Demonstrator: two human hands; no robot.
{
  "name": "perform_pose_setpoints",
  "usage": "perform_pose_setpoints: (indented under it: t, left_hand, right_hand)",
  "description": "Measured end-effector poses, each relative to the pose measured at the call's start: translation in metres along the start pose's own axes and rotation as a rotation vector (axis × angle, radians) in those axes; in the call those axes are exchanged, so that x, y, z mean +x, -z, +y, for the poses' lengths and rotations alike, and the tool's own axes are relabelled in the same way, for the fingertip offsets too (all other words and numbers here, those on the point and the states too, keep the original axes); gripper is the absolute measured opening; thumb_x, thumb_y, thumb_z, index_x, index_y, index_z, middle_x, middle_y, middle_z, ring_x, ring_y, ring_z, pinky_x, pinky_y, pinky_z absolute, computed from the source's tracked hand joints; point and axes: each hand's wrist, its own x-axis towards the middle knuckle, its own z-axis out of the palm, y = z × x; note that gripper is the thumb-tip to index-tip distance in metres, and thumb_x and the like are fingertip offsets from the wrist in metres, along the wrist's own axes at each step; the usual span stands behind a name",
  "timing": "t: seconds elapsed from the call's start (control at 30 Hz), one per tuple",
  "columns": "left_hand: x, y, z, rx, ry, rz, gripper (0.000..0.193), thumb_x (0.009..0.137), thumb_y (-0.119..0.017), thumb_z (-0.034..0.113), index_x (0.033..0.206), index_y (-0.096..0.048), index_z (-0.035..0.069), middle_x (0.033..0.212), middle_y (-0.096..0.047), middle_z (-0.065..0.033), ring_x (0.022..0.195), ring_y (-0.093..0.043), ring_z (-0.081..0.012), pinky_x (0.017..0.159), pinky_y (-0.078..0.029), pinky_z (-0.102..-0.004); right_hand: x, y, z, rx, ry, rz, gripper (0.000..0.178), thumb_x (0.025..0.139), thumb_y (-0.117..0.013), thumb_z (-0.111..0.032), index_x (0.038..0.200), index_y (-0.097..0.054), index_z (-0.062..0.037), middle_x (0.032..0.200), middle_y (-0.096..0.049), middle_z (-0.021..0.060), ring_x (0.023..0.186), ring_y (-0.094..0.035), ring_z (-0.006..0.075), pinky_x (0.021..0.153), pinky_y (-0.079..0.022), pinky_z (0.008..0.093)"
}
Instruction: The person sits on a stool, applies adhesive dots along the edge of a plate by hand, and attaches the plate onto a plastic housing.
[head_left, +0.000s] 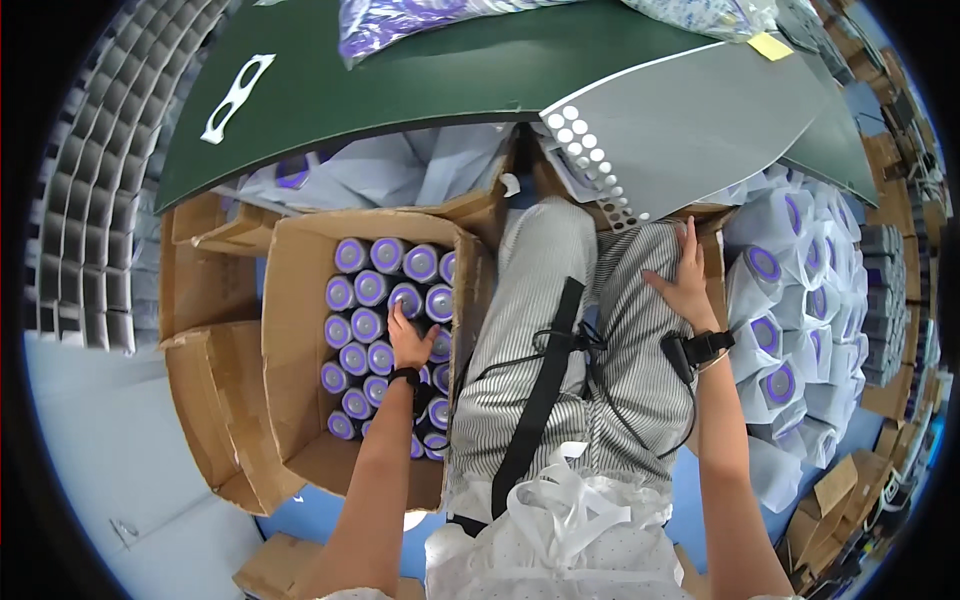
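Observation:
My left hand reaches into an open cardboard box to the left of my legs. Its fingers are apart, the fingertips touching the purple-ringed end of a grey cylinder. Around it stand several like cylinders in rows, each with a purple ring and a pale metallic centre. My right hand lies with fingers stretched and thumb spread at my right knee, close to the edge of another cardboard box. Nothing shows in its grasp. The palm sides of both hands are hidden.
A green tabletop spans the far side, with a grey sheet bearing white round dots jutting over its edge. White-wrapped cylinders are stacked at right. Grey compartment dividers stand far left. A black strap and cords cross my lap.

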Motion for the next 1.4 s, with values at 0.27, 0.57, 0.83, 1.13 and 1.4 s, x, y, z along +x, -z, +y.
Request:
perform_pose_setpoints:
  t: [0.27,0.57,0.83,1.13,1.4]
  left_hand:
    - [0.031,-0.045,0.015,0.219,-0.125,0.041,0.062,0.081,-0.06,0.022,0.136,-0.036,0.008,0.138,-0.04,-0.0118,0.123,-0.04,-0.0327,0.102,-0.031,-0.0446]
    - [0.037,-0.156,0.143,-0.394,0.037,-0.504,0.053,0.091,-0.051,0.036,0.133,-0.042,0.006,0.131,-0.048,-0.0149,0.119,-0.047,-0.0313,0.102,-0.036,-0.0425]
    - [-0.159,-0.246,0.364,-0.612,-0.325,-1.157,0.056,0.089,-0.054,0.038,0.132,-0.043,0.004,0.131,-0.048,-0.0151,0.121,-0.045,-0.0289,0.104,-0.033,-0.0422]
    - [-0.227,-0.205,0.407,-0.639,-0.382,-1.419,0.06,0.086,-0.058,0.039,0.132,-0.044,0.003,0.131,-0.048,-0.0154,0.123,-0.043,-0.0262,0.106,-0.03,-0.0418]
    - [-0.111,-0.183,0.321,-0.665,-0.157,-1.202,0.063,0.084,-0.062,0.04,0.131,-0.045,0.001,0.131,-0.048,-0.0156,0.125,-0.041,-0.0238,0.108,-0.027,-0.0415]
  right_hand:
    - [0.004,-0.018,-0.021,0.115,0.093,0.066,0.116,0.066,-0.082,-0.018,0.149,-0.002,-0.0086,0.139,-0.043,0.0159,0.129,-0.034,0.0379,0.107,-0.027,0.0458]
    - [0.012,-0.022,-0.038,-0.064,-0.158,0.027,0.113,0.066,-0.081,-0.028,0.15,-0.006,-0.0164,0.151,-0.023,0.0118,0.138,-0.017,0.0434,0.099,-0.024,0.0691]
    - [0.015,-0.017,-0.026,0.087,-0.288,0.0,0.127,0.056,-0.086,-0.023,0.15,0.0,-0.0188,0.155,-0.014,0.0105,0.14,-0.011,0.0452,0.106,-0.014,0.0679]
    - [0.028,-0.059,0.0,-0.005,-0.302,0.173,0.13,0.052,-0.084,-0.025,0.149,0.001,-0.0123,0.141,-0.042,0.01,0.137,-0.026,0.0398,0.098,-0.028,0.0626]
    - [0.011,-0.019,-0.012,0.228,-0.26,0.051,0.129,0.055,-0.083,-0.021,0.149,0.005,-0.0122,0.143,-0.037,0.0164,0.139,-0.018,0.0407,0.104,-0.019,0.0668]
